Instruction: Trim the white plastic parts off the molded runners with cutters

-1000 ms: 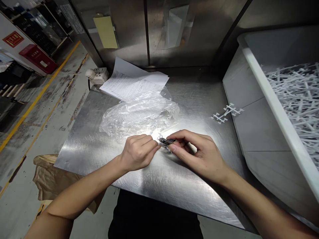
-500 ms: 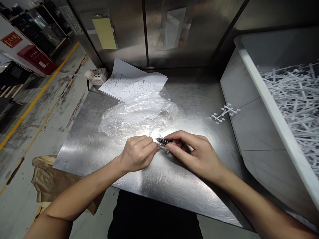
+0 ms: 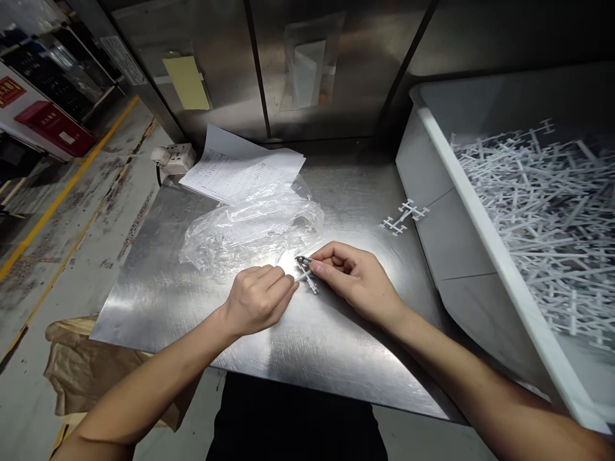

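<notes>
My left hand (image 3: 260, 298) is closed, pinching the end of a white branched plastic sprue (image 3: 309, 280) above the metal table. In my right hand (image 3: 358, 279), thumb and fingers are closed around small dark metal nippers (image 3: 304, 260). The nippers' tip lies at the upper end of the sprue, close to my left fingertips; whether the jaws touch the plastic I cannot tell. Behind both hands lies a crumpled clear plastic bag (image 3: 250, 224), with small pieces inside or under it that are hard to make out.
Another white sprue (image 3: 405, 216) lies beside a large grey bin (image 3: 432, 218) heaped with white sprues (image 3: 538, 218). Printed sheets (image 3: 240, 165) and a power socket block (image 3: 179, 159) are at the table's back. Brown paper (image 3: 91, 365) sits below the left edge.
The nippers have moved up and back from the sprue's middle to its upper end, exposing more of it. My left hand stays closed on the sprue. The view has shifted right.
</notes>
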Tool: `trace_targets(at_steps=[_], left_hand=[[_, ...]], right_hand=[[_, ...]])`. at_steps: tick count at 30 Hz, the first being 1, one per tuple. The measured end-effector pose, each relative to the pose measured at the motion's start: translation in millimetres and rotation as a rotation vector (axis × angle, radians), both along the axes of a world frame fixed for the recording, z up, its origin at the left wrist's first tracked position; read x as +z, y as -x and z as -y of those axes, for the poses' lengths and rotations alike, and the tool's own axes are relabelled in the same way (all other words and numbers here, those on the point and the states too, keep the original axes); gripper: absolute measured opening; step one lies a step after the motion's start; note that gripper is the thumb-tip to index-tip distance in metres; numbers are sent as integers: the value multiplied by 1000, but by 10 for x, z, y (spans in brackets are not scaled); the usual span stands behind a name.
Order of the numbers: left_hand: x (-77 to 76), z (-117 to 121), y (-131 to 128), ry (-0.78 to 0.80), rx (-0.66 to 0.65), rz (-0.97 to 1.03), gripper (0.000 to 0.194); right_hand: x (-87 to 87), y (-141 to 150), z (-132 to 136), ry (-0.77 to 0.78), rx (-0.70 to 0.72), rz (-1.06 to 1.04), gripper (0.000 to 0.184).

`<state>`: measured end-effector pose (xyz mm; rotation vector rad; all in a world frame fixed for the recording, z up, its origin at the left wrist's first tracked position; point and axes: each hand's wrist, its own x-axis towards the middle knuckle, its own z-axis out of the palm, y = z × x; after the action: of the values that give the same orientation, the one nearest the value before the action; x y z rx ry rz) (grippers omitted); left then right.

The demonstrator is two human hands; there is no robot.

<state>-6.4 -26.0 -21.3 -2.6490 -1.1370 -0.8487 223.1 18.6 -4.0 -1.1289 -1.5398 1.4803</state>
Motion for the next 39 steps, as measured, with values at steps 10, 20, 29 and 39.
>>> trace_targets(at_steps=[10, 20, 29, 39], left_hand=[[29, -14, 59, 154, 76, 226, 14], [43, -17, 114, 115, 133, 232, 13], [37, -22, 127, 36, 133, 166, 14], [82, -39, 106, -51, 128, 154, 20]], right_hand=[[59, -134, -101, -46, -24, -74, 27], [80, -149, -73, -175, 67, 80, 19], [88, -140, -37, -299, 83, 162, 14], [65, -160, -59, -462, 112, 166, 19]])
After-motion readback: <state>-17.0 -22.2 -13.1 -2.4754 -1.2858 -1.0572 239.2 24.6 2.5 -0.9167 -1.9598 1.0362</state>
